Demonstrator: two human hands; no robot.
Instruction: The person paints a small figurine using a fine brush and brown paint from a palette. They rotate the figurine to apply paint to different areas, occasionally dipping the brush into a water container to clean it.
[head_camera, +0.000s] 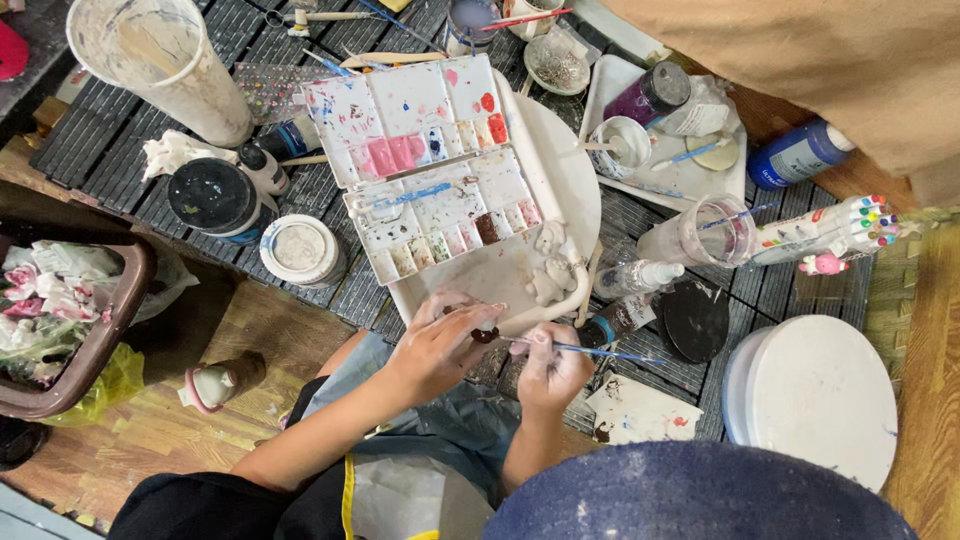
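Observation:
My left hand (437, 345) pinches a small dark brown piece (485, 335) at the near edge of a round white board (565, 170). My right hand (550, 368) grips a thin blue-handled brush (600, 352), and its tip touches the brown piece. Just beyond the hands, two small pale clay figures (551, 268) stand on the board. An open white paint palette (430, 165) with many stained wells lies across the board's left side.
A clear water cup (700, 235), a bundle of markers (840, 225), a black disc (695, 320) and a round white lid (815, 395) sit to the right. A black-lidded jar (215, 195), a tall plastic cup (165, 60) and a brown waste bin (60, 310) are on the left.

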